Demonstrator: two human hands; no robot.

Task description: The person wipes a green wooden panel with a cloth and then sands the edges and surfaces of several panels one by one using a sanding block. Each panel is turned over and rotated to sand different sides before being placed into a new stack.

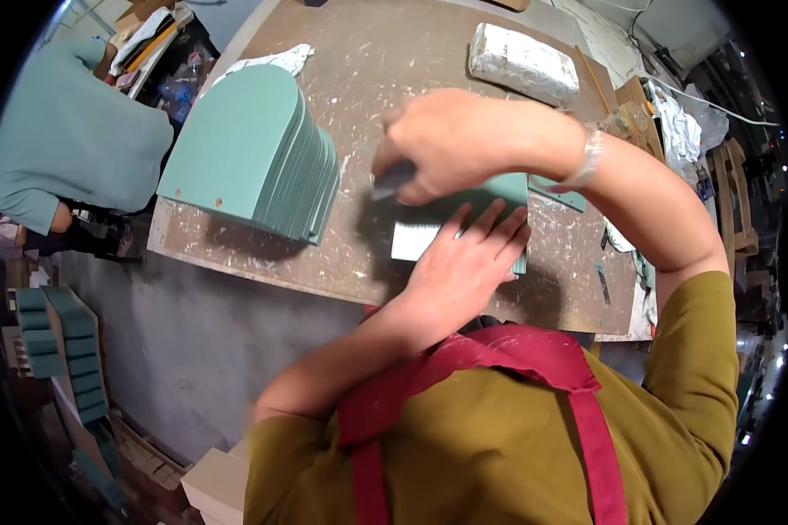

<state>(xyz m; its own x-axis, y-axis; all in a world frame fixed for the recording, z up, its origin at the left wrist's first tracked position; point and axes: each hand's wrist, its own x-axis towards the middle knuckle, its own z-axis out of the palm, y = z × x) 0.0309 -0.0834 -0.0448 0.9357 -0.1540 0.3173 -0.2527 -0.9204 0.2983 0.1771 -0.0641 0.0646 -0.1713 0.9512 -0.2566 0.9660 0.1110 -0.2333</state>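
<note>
Scuffed brown wooden table point(368, 66) is seen | one flat green panel point(506, 187) lies near its front edge, pressed by the spread left hand point(460, 262) | blurred dark grey block point(396, 180) is gripped by the right hand point(442, 140) | panel seems unfinished; whether the stacked round-ended green boards point(245, 140) are done cannot be told

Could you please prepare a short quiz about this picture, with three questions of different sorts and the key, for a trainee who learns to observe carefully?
1. Which hand holds the dark grey object?
2. True or false: the white wrapped block lies apart from the stack of green boards.
3. Fill in: the far end of the stack's top board is ___ in outline.

Key: 1. The right hand. 2. True. 3. Rounded.
</note>
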